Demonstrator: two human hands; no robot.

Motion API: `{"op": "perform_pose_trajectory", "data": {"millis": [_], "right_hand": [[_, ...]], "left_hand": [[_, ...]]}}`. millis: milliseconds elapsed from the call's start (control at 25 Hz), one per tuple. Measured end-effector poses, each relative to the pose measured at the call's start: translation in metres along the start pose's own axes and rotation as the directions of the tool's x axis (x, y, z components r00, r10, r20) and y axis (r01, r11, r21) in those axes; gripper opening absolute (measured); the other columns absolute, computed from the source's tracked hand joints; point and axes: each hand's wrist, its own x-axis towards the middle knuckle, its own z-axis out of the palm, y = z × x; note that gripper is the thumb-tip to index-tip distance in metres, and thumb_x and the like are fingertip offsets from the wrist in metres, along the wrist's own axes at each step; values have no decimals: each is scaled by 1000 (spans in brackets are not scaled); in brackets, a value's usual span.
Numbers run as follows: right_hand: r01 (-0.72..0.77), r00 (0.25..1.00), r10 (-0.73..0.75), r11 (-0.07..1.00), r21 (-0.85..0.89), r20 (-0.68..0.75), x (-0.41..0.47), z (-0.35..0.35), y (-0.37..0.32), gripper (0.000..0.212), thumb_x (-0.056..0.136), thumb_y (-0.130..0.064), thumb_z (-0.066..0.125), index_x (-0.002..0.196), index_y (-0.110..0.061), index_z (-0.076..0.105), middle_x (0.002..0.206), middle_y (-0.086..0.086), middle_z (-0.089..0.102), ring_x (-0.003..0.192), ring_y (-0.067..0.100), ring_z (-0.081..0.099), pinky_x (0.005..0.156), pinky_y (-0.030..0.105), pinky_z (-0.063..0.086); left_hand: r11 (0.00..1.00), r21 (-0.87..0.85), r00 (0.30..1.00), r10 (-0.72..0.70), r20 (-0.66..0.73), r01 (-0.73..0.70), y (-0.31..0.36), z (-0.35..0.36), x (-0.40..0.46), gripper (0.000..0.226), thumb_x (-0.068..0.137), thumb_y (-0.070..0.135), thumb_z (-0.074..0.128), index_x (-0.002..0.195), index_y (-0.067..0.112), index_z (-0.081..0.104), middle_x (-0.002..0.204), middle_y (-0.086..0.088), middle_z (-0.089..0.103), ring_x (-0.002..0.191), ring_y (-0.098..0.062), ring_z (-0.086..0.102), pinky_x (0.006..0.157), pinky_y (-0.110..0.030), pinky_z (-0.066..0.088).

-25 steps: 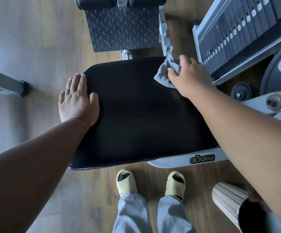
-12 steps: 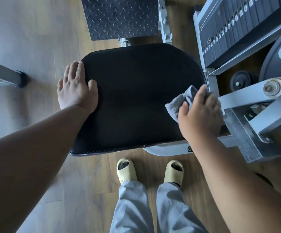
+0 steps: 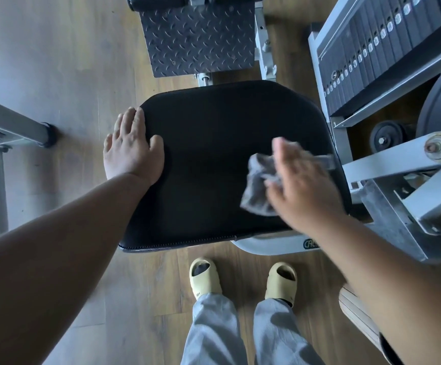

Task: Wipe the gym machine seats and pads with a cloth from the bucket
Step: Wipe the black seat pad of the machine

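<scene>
The black padded seat (image 3: 214,159) of the gym machine fills the middle of the head view. My left hand (image 3: 132,151) rests flat on its left edge, fingers straight. My right hand (image 3: 301,188), blurred by motion, holds a crumpled grey cloth (image 3: 257,185) against the right part of the seat. The cloth sticks out to the left of my palm, and a bit of it shows past my fingertips. A ribbed pale bucket (image 3: 356,320) peeks out under my right forearm at the lower right.
A checker-plate footrest (image 3: 198,38) lies beyond the seat. The weight stack (image 3: 372,48) and grey frame arms (image 3: 398,180) crowd the right side. Another machine's grey leg (image 3: 11,125) stands at the left. My feet in pale slides (image 3: 203,277) are on the wooden floor.
My right hand has swept the cloth from the seat's far right corner down its right edge, then leftwards onto the seat surface. My left hand has stayed on the left edge.
</scene>
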Motion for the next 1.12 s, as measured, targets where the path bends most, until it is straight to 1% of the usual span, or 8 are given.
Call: {"op": "perform_pose_trajectory", "data": {"millis": [160,280,400,640,760,920,1000,1120], "right_hand": [[-357,934,358,934,24,-16,73,-9,-8,70,101,-36,28,159,-7,2,167,14,12,154,30,10,125,45,10],[-82,995,82,997,-11,57,114,-6,-85,69,102,-38,26,159,-10,0,168,12,6,154,29,6,125,44,6],[342,927,-335,940,-11,168,98,-3,-100,66,104,-42,26,160,-18,1,169,0,4,155,19,2,124,36,0],[-136,990,137,990,-29,22,184,-2,-145,65,101,-38,22,159,-11,11,166,8,18,153,26,13,124,43,10],[145,988,-143,989,-36,65,195,5,-226,60,100,-38,26,156,-14,25,157,7,39,145,26,29,117,43,21],[595,793,-583,803,-18,177,158,9,-244,55,104,-34,31,156,-18,28,160,1,36,149,21,25,122,39,11],[598,789,-594,801,28,159,159,3,-207,53,105,-33,31,157,-23,26,163,-3,28,151,19,19,123,38,9],[259,962,-259,966,6,82,177,-2,-156,56,104,-34,27,158,-24,20,167,-6,17,153,19,13,124,41,12]], "left_hand": [[999,-51,998,19,64,-16,-4,-6,0,66,94,37,35,158,28,20,167,9,10,153,-10,3,124,-39,7],[998,-64,996,-3,88,8,-20,-17,-14,70,95,50,42,157,31,19,167,11,8,153,-13,8,121,-42,21],[979,-176,988,-82,133,105,-43,-25,-47,72,93,55,49,156,35,19,163,12,19,143,-17,32,104,-40,40],[836,-497,972,-177,154,231,-58,-20,-87,71,94,43,59,155,39,24,153,11,40,136,-10,40,102,-23,31],[759,-574,951,-255,176,309,-63,-15,-87,63,92,44,59,150,36,36,142,13,52,127,-11,51,108,-37,43],[747,-558,932,-296,207,361,-70,-14,-92,32,91,46,59,119,31,58,115,11,66,104,-11,64,90,-39,52],[736,-579,937,-281,209,350,-74,-18,-93,30,90,44,62,118,34,61,111,17,66,96,-3,66,83,-32,53],[705,-617,937,-254,241,350,-79,-23,-92,40,91,40,65,129,38,58,105,26,64,83,11,64,78,-25,56]]}}
